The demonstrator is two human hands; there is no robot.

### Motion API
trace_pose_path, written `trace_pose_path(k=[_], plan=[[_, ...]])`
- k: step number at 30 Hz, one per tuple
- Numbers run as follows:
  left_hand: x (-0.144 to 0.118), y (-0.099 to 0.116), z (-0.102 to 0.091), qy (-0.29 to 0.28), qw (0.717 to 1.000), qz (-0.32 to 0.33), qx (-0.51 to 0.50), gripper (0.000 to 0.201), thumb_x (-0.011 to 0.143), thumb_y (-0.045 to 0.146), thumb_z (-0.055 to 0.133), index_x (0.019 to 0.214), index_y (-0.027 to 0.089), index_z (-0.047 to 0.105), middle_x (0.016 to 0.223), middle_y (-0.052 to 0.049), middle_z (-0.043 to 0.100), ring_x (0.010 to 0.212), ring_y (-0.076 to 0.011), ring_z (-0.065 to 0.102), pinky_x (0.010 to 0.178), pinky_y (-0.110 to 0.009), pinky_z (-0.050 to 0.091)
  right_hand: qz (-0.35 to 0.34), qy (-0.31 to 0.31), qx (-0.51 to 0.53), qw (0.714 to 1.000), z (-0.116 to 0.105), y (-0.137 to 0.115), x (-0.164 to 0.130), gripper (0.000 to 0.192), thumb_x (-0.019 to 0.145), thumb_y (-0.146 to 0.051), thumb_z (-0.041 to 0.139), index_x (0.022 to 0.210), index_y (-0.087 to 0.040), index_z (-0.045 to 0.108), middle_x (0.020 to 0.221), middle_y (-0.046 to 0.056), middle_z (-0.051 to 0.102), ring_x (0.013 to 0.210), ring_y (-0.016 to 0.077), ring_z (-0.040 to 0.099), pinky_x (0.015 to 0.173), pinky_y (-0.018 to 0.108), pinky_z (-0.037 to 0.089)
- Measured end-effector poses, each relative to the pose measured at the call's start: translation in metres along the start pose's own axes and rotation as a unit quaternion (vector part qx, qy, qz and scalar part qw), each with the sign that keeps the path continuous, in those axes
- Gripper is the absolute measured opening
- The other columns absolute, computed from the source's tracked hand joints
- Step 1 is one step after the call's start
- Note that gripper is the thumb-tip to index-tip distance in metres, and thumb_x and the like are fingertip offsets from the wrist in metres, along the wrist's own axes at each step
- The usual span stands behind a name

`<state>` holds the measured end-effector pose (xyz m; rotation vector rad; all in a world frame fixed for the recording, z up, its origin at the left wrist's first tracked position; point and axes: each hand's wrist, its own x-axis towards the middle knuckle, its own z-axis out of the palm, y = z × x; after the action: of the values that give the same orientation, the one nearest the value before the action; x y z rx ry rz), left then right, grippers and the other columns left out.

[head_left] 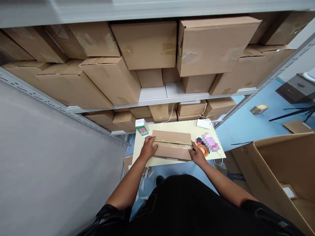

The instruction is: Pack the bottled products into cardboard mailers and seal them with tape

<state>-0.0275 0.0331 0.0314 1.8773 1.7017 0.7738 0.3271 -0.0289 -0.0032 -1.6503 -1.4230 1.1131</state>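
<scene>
Pale metal shelving point(157, 102), stacked with cardboard boxes point(146, 44). Before it, one pale yellow table point(182, 126). Mid-table: one long brown carton point(172, 151), clear tape along its top. Left hand point(148, 148): grasping the carton's left end. Right hand point(197, 154): grasping its right end. Orange roll point(203, 150): just beside the right hand. Green-and-white box point(142, 127): far left corner.

Black top point(177, 206); short black sleeves point(114, 214), pale markings point(283, 224); dark shoe point(159, 180).

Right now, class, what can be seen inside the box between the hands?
Only a dark line shows between the flaps of the box; any contents are hidden.
</scene>
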Motion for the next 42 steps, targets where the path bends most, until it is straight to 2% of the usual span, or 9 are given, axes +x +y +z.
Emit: trace_pose_path(k=[5, 10, 13, 17, 20, 24, 30, 34, 42], plan=[[-0.009, -0.001, 0.007, 0.022, 1.000, 0.008, 0.010, 0.047, 0.090, 0.034, 0.063, 0.135, 0.020, 0.064, 0.145, -0.013, 0.047, 0.138, -0.0296, 0.051, 0.124, -0.046, 0.038, 0.014, 0.015, -0.056, 0.998, 0.001, -0.002, 0.000, 0.078, 0.095, -0.049, 0.057, 0.164, -0.024, 0.031, 0.148, 0.012, 0.061, 0.124, 0.0287, 0.068, 0.111, 0.050, 0.051], [-0.020, 0.001, 0.012, 0.031, 0.999, 0.005, 0.022, 0.046, 0.091, 0.033, 0.062, 0.136, 0.022, 0.064, 0.155, -0.012, 0.044, 0.147, -0.0316, 0.043, 0.127, -0.050, 0.033, -0.082, 0.042, -0.133, 0.987, 0.002, -0.003, -0.004, 0.059, 0.100, -0.049, 0.046, 0.151, -0.021, 0.055, 0.151, 0.012, 0.059, 0.141, 0.0293, 0.054, 0.123, 0.051, 0.040], [-0.027, -0.002, 0.012, 0.033, 0.999, 0.006, 0.020, 0.043, 0.092, 0.032, 0.060, 0.133, 0.022, 0.067, 0.156, -0.013, 0.047, 0.147, -0.0325, 0.042, 0.128, -0.052, 0.032, -0.102, 0.031, -0.173, 0.979, 0.000, -0.002, -0.002, 0.057, 0.101, -0.047, 0.043, 0.151, -0.021, 0.055, 0.150, 0.012, 0.060, 0.143, 0.0287, 0.053, 0.123, 0.051, 0.040], [-0.035, -0.009, 0.013, 0.062, 0.998, 0.014, -0.004, 0.035, 0.095, 0.029, 0.056, 0.126, 0.022, 0.072, 0.146, -0.013, 0.055, 0.136, -0.0304, 0.054, 0.120, -0.051, 0.044, -0.109, 0.005, -0.258, 0.960, -0.006, -0.003, 0.003, 0.056, 0.104, -0.041, 0.038, 0.154, -0.020, 0.052, 0.151, 0.012, 0.059, 0.144, 0.0284, 0.052, 0.118, 0.049, 0.046], [-0.037, -0.016, 0.017, 0.099, 0.994, 0.027, -0.030, 0.033, 0.095, 0.023, 0.053, 0.120, 0.021, 0.074, 0.139, -0.012, 0.058, 0.128, -0.0279, 0.060, 0.116, -0.049, 0.049, -0.102, -0.009, -0.342, 0.934, -0.007, -0.013, 0.002, 0.054, 0.106, -0.036, 0.035, 0.155, -0.018, 0.050, 0.149, 0.015, 0.061, 0.136, 0.0300, 0.059, 0.111, 0.047, 0.051], [-0.036, -0.025, 0.022, 0.120, 0.991, 0.014, -0.065, 0.033, 0.093, 0.017, 0.053, 0.119, 0.021, 0.074, 0.134, -0.011, 0.059, 0.129, -0.0272, 0.058, 0.117, -0.050, 0.047, -0.060, -0.030, -0.417, 0.906, 0.003, -0.032, -0.007, 0.062, 0.106, -0.046, 0.037, 0.161, -0.016, 0.039, 0.152, 0.019, 0.056, 0.131, 0.0348, 0.061, 0.101, 0.048, 0.054], [-0.033, -0.029, 0.023, 0.111, 0.987, -0.005, -0.112, 0.031, 0.093, 0.015, 0.052, 0.115, 0.020, 0.073, 0.130, -0.010, 0.057, 0.130, -0.0264, 0.057, 0.119, -0.051, 0.043, -0.019, -0.023, -0.388, 0.921, 0.018, -0.035, -0.018, 0.073, 0.107, -0.055, 0.029, 0.167, -0.015, 0.017, 0.164, 0.023, 0.037, 0.144, 0.0348, 0.048, 0.109, 0.048, 0.049], [-0.034, -0.031, 0.023, 0.105, 0.988, 0.002, -0.116, 0.030, 0.096, 0.017, 0.050, 0.117, 0.020, 0.071, 0.131, -0.011, 0.056, 0.131, -0.0268, 0.055, 0.120, -0.052, 0.042, -0.029, -0.011, -0.364, 0.931, 0.020, -0.028, -0.018, 0.073, 0.107, -0.056, 0.030, 0.167, -0.016, 0.017, 0.161, 0.022, 0.040, 0.146, 0.0336, 0.045, 0.116, 0.049, 0.043], [-0.030, -0.033, 0.022, 0.103, 0.990, 0.004, -0.101, 0.031, 0.092, 0.012, 0.048, 0.113, 0.021, 0.070, 0.129, -0.011, 0.056, 0.129, -0.0275, 0.056, 0.118, -0.052, 0.043, -0.046, 0.022, -0.333, 0.942, 0.026, -0.023, -0.017, 0.070, 0.106, -0.052, 0.038, 0.166, -0.021, 0.020, 0.147, 0.019, 0.051, 0.138, 0.0330, 0.052, 0.113, 0.050, 0.046]])
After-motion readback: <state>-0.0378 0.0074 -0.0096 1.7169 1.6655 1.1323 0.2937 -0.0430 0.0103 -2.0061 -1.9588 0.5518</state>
